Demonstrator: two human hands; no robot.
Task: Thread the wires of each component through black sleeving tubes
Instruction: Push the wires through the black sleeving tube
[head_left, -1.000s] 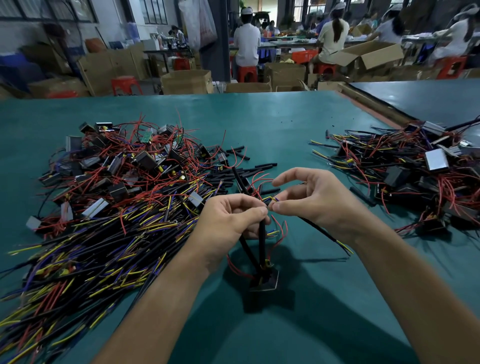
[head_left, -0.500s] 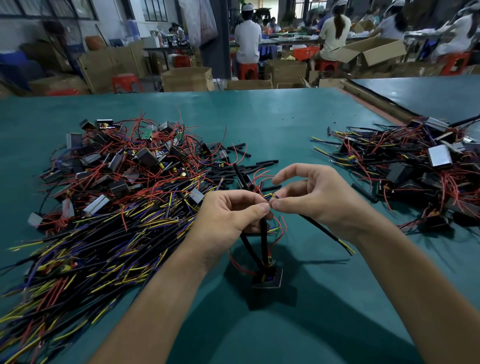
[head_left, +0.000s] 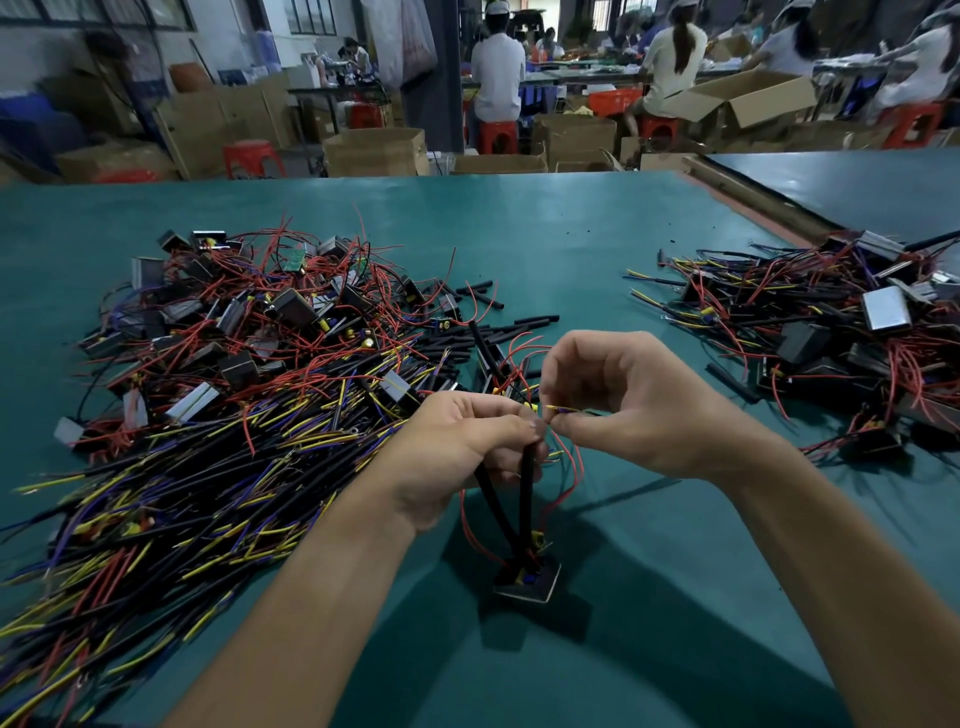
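Black tube (head_left: 525, 483): stands nearly upright between the left hand (head_left: 457, 462) and the component (head_left: 527, 582), which rests on the green table (head_left: 571, 234) directly below the hands. The left hand grips the tube's upper end with curled fingers, thumb and forefinger closed round the mouth. A 2nd tube (head_left: 492, 501) slants down beside it to the same component.

The right hand (head_left: 644, 410) pinches a yellow wire (head_left: 563, 410) between thumb and forefinger. The wire tip points left and sits just beside the left fingertips. The fingers hide the mouth, so it cannot be told whether the tip has entered.

Governing relation: the tube's long axis runs up and down, while the wire lies crosswise. The mouth lies immediately left of the right-hand pinch. The next move probably calls for tipping the wire tip downward into line with the tube axis before feeding. A crosswise push would likely bend the wire against the rim.
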